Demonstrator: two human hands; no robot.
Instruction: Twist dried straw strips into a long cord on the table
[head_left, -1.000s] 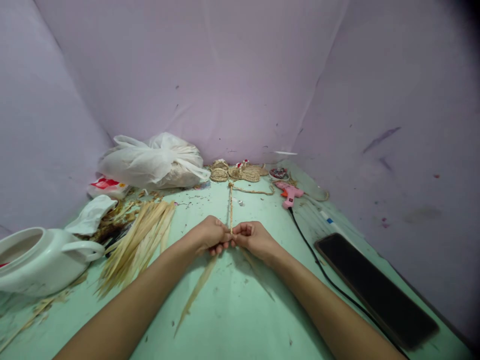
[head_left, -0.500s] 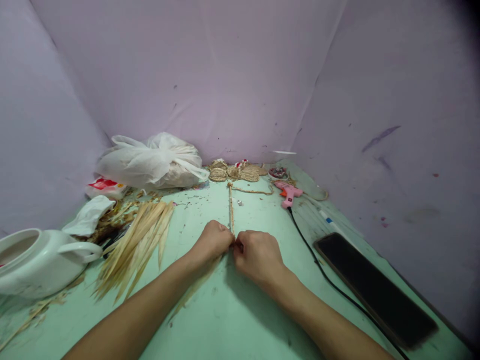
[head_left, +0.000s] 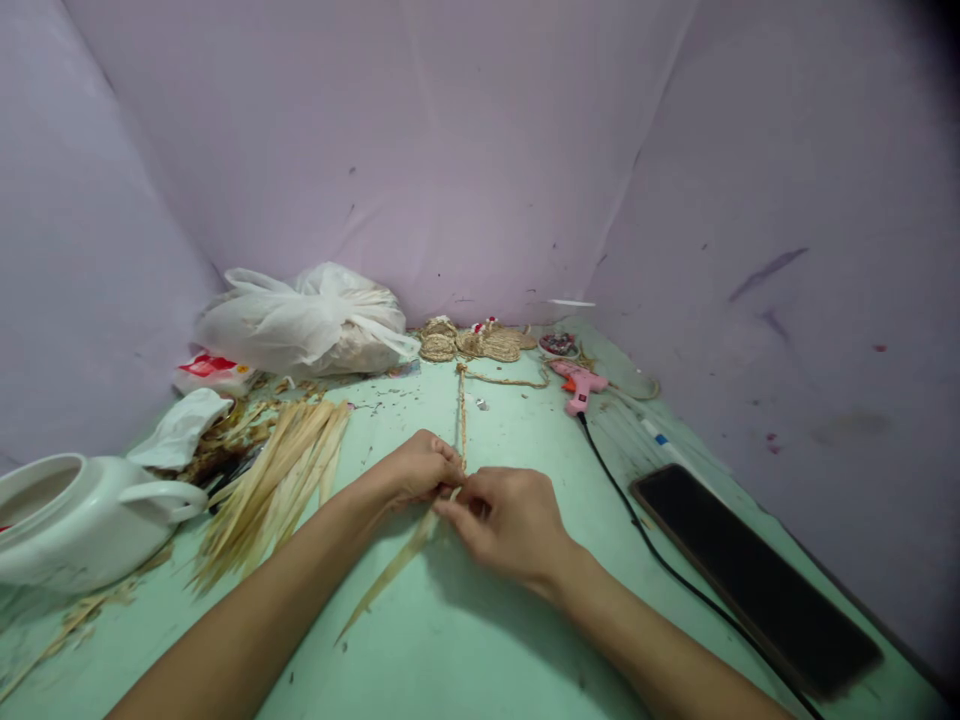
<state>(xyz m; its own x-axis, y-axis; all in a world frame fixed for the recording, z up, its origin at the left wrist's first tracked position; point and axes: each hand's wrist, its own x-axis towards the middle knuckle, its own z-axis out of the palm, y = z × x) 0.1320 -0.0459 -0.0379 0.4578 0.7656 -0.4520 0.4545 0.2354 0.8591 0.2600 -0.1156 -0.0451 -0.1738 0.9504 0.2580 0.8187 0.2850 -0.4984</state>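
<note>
A thin tan braided cord (head_left: 463, 425) runs from a knot on the green table down to my hands, with another length of it bending off to the right. My left hand (head_left: 427, 468) pinches the cord's near end. Close against it, my right hand (head_left: 510, 515) is closed, thumb and forefinger at a pale dried-leaf strip (head_left: 394, 572). That strip slants from between the hands toward the lower left. The exact spot where strip and cord meet is hidden by my fingers.
Left are a bundle of dried strips (head_left: 281, 490), a white pot (head_left: 82, 530) and a tied plastic bag (head_left: 307, 320). Woven pieces (head_left: 495, 345) lie at the back. Right are a pink glue gun (head_left: 576, 383), its black cable (head_left: 637, 525) and a dark flat phone-like slab (head_left: 750, 580).
My right hand has shifted slightly left, its thumb now extended toward the strip. My left hand has turned and its fingers have loosened a little. More of the pale strip shows.
</note>
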